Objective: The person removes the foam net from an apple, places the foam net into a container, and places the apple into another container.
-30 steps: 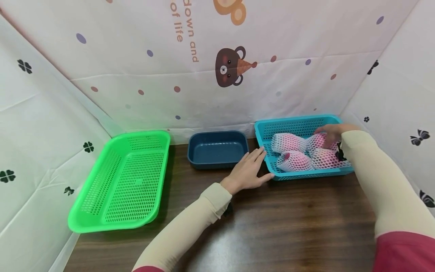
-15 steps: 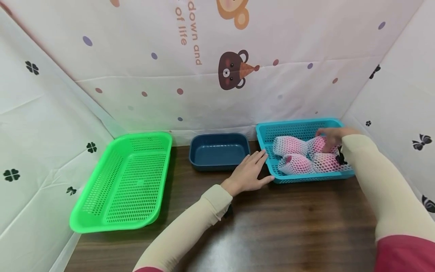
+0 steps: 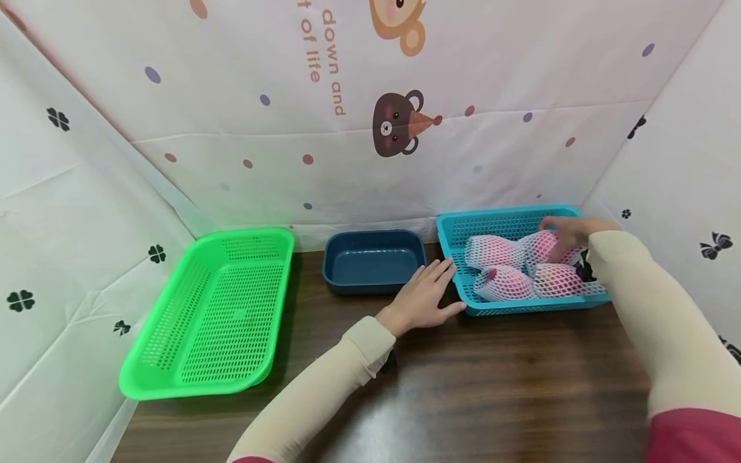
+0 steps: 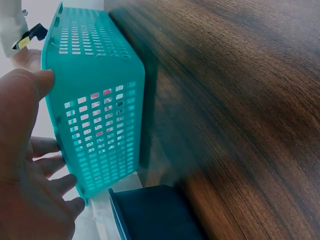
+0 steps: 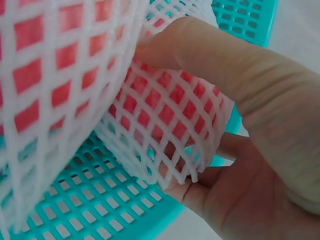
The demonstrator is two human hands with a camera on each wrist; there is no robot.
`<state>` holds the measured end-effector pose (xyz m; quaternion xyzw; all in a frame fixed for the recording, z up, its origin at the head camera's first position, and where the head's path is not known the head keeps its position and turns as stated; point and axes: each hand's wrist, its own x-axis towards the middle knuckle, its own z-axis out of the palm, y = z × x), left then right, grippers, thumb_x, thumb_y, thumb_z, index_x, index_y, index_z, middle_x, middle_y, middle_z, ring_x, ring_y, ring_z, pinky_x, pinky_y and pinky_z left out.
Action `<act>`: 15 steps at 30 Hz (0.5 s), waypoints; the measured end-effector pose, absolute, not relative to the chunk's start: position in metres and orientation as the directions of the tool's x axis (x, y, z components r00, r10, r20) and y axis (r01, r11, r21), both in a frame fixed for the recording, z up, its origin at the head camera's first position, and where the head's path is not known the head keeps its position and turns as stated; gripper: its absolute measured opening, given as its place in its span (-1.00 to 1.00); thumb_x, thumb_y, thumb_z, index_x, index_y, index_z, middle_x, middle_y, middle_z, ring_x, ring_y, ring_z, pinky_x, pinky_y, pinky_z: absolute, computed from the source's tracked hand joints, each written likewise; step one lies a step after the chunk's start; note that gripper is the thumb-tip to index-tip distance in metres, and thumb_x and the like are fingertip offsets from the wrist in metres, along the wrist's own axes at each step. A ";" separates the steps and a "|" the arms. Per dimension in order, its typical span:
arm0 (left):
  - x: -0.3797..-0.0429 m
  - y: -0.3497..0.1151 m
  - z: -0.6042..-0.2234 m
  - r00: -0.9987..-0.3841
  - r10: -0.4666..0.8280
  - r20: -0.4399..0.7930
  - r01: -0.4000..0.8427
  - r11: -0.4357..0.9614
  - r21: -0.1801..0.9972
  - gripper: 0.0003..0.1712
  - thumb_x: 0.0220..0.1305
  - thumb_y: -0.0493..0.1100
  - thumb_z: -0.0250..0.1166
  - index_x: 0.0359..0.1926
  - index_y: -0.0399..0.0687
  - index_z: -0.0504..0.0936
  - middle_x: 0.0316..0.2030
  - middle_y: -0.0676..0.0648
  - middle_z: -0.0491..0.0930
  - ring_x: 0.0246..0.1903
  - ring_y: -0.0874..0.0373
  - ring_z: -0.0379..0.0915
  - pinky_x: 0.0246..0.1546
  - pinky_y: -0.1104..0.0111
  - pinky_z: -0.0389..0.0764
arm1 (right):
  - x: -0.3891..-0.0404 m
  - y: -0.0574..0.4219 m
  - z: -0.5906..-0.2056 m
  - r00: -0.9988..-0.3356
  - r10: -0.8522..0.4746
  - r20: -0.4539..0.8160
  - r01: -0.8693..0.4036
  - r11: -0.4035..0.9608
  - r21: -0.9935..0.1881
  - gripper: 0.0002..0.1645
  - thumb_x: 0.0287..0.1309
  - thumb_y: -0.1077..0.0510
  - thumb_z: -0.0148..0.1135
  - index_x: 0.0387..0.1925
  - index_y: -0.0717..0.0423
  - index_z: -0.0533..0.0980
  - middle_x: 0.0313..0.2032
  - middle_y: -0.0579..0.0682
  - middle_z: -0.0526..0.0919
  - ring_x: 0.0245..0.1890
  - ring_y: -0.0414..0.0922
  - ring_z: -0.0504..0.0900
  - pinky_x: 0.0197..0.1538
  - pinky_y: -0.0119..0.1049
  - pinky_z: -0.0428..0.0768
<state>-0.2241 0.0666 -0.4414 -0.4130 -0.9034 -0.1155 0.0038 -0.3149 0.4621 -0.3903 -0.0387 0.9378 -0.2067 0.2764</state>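
A blue perforated basket (image 3: 498, 310) holds several pinkish-red fruits in white foam nets. Its left rim is touched by my left hand (image 3: 424, 296), whose fingers are spread and mostly straight; the left wrist view shows the thumb (image 4: 46, 82) and fingertips along the rim. Inside the basket's back right, my right hand (image 3: 572, 233) grips a foam-netted fruit (image 5: 160, 105), thumb on one side and fingers round the other. Another netted fruit (image 5: 55, 75) lies close in front of it. Two more, a front left fruit (image 3: 505, 283) and a back left fruit (image 3: 492, 251), lie nearby.
Left of the basket stands a dark blue rectangular tray (image 3: 373, 263). A larger bright green perforated basket (image 3: 231, 315) is at the far left. All stand on a brown wooden table (image 3: 492, 386), with white printed cloth (image 3: 347, 173) behind and at the sides.
The head view has shifted slightly. My right hand stays at the same netted fruit, and the left hand keeps its place on the basket rim.
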 end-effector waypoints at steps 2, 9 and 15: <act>-0.224 0.066 -0.442 -0.659 0.745 0.105 0.747 0.631 0.207 -0.11 0.40 0.35 -0.07 0.54 0.00 -0.04 0.53 -0.02 -0.14 0.50 0.07 -0.26 0.44 0.11 -0.05 | -0.313 0.462 -0.386 -0.844 -0.191 -0.501 0.045 0.906 -0.421 0.14 -0.23 0.05 0.63 0.27 0.25 0.09 0.09 0.51 0.20 -0.10 0.22 0.47 -0.28 -0.09 0.61; -0.224 0.063 -0.445 -0.661 0.739 0.129 0.746 0.629 0.219 -0.12 0.39 0.35 -0.06 0.53 -0.01 0.00 0.53 -0.05 -0.12 0.50 0.06 -0.26 0.44 0.09 -0.04 | -0.312 0.463 -0.369 -0.872 -0.202 -0.446 -0.024 0.928 -0.373 0.11 -0.12 -0.01 0.57 0.29 0.25 0.07 0.10 0.55 0.22 -0.04 0.32 0.41 -0.25 0.01 0.58; -0.224 0.061 -0.447 -0.662 0.733 0.153 0.745 0.625 0.231 -0.12 0.39 0.36 -0.06 0.53 0.00 0.02 0.52 -0.08 -0.09 0.50 0.05 -0.25 0.44 0.07 -0.04 | -0.311 0.463 -0.365 -0.898 -0.220 -0.382 -0.073 0.929 -0.362 0.05 -0.08 -0.08 0.54 0.25 0.22 0.09 0.03 0.49 0.31 -0.14 0.22 0.44 -0.26 -0.02 0.56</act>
